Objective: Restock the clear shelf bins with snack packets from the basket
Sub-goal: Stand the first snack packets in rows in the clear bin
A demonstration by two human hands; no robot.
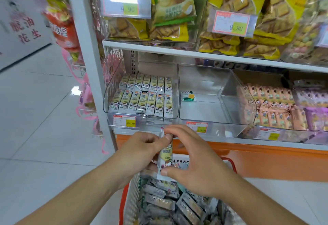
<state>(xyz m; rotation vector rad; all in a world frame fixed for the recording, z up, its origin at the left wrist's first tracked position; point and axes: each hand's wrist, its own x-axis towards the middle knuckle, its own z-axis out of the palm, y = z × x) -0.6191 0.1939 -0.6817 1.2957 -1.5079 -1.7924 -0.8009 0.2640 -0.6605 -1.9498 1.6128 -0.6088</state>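
Both hands are up over the white slatted basket with red rim (132, 194), sharing a small stack of slim pale-yellow snack packets (166, 155) held upright: the left hand (140, 151) pinches the top with thumb and fingers, the right hand (193, 161) clamps it top and bottom. The clear plastic left bin (113, 90) already holds two neat rows of the same packets, though room remains in front. The basket looks well stocked, so I'd judge plenty is left. The clear middle bin (236, 90) holds one green-and-white packet (188, 96).
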